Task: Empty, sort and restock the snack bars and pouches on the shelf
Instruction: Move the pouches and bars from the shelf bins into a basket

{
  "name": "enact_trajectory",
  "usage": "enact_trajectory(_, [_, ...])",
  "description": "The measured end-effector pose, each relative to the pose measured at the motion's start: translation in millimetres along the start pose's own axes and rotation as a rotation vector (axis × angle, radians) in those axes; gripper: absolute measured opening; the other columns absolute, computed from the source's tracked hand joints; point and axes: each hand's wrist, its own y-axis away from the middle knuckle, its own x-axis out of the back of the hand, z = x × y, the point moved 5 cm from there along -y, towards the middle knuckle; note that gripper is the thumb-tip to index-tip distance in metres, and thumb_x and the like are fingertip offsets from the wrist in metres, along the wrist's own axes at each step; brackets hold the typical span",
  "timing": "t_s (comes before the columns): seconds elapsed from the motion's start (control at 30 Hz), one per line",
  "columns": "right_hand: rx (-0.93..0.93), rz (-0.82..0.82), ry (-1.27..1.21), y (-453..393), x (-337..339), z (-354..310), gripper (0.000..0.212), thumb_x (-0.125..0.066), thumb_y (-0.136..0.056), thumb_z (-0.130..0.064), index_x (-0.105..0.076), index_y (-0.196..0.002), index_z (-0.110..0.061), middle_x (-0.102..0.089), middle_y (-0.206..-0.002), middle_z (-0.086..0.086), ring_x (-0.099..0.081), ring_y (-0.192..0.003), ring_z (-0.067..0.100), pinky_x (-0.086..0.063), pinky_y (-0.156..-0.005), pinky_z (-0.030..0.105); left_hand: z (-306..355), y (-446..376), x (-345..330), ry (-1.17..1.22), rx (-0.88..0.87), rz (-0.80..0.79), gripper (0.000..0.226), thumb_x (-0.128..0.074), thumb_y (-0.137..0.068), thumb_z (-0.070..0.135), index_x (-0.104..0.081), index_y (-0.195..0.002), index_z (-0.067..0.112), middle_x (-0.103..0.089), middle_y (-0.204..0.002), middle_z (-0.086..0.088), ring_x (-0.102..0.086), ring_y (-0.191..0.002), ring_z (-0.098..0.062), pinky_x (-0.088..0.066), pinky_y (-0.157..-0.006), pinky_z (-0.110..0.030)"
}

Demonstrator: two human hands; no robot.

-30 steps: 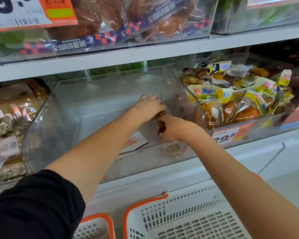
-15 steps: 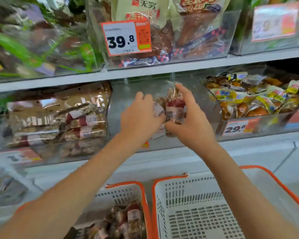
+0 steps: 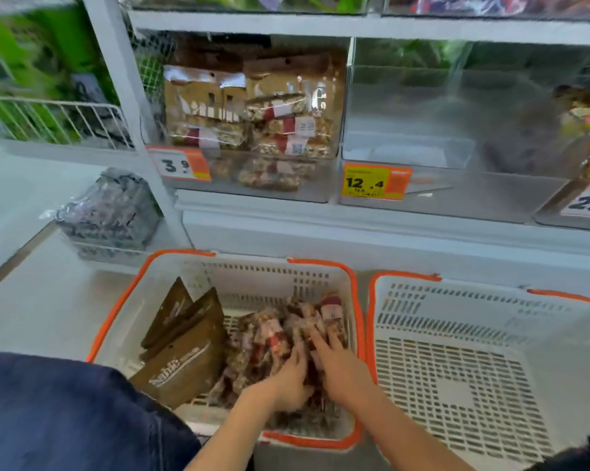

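Both hands were down in the left basket (image 3: 117, 321), on the heap of clear-wrapped nut bars (image 3: 270, 338) beside 3 brown pouches (image 3: 181, 362). The step in hand looked like setting down or sorting bars taken from the clear bin (image 3: 405, 137) priced 12.4. Done well, that meant keeping bars stacked flat on the basket's right side, labels up, apart from the pouches, and leaving the right basket (image 3: 456, 368) for another kind. The left hand (image 3: 287, 382) lay on the heap with fingers bent into the bars; whether it gripped one could not be told. The right hand (image 3: 337, 365) rested with fingers (image 3: 320, 341) stretched flat, pressing the bars directly beneath them.
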Motion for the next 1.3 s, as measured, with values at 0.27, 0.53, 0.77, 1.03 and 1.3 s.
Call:
enact_trajectory(0.27, [0.056, 0.48, -0.16, 8, 119, -27, 0.047, -0.046, -0.088, -0.008, -0.045, -0.132, -0.027, -0.052, -0.129, 0.004, -0.058, -0.103, 0.026, -0.049, -0.065, 0.034, 18, 29, 132, -0.058, -0.027, 0.478, 0.035, -0.039, -0.094, 0.007, -0.058, -0.123, 0.012, -0.056, -0.126, -0.005, -0.053, -0.117, -0.025, -0.043, -0.095, -0.03])
enact_trajectory(0.53, [0.567, 0.722, -0.319, -39, 351, -117, 0.042, -0.065, -0.084, -0.016, -0.05, -0.124, -0.018, -0.052, -0.113, -0.006, -0.05, -0.099, 0.011, -0.044, -0.079, 0.019, 75, 118, 375, -0.21, -0.266, 1.125, 0.026, -0.051, -0.086, -0.004, -0.059, -0.109, 0.005, -0.058, -0.11, -0.012, -0.055, -0.101, -0.026, -0.042, -0.081, -0.03])
enact_trajectory(0.77, [0.359, 0.114, 0.115, -139, 372, -111, 0.124, -0.067, -0.043, -0.084, 0.006, -0.14, -0.059, 0.006, -0.16, -0.004, -0.005, -0.147, 0.024, -0.02, -0.116, 0.045, 19, 67, 437, -0.439, 0.137, 0.697, 0.074, -0.065, -0.088, 0.033, -0.027, -0.147, 0.01, -0.038, -0.144, -0.02, -0.041, -0.126, -0.037, -0.037, -0.096, -0.036])
enact_trajectory(1.03, [0.231, -0.053, 0.255, -159, 377, -117, 0.134, -0.082, -0.054, -0.061, 0.021, -0.139, -0.055, -0.001, -0.16, -0.009, -0.024, -0.143, 0.026, -0.039, -0.103, 0.039, 11, 40, 465, -0.551, 0.22, 0.466, 0.104, -0.077, -0.071, 0.048, -0.016, -0.151, 0.02, -0.025, -0.155, -0.008, -0.032, -0.137, -0.031, -0.034, -0.109, -0.042])
enact_trajectory(1.3, [0.281, 0.079, 0.198, -160, 373, -111, 0.118, -0.081, -0.065, -0.053, 0.002, -0.149, -0.041, -0.019, -0.157, -0.002, -0.028, -0.14, 0.026, -0.033, -0.11, 0.043, 21, 40, 462, -0.559, 0.279, 0.404, 0.095, -0.077, -0.072, 0.047, -0.026, -0.146, 0.015, -0.032, -0.15, -0.008, -0.037, -0.132, -0.03, -0.037, -0.104, -0.042])
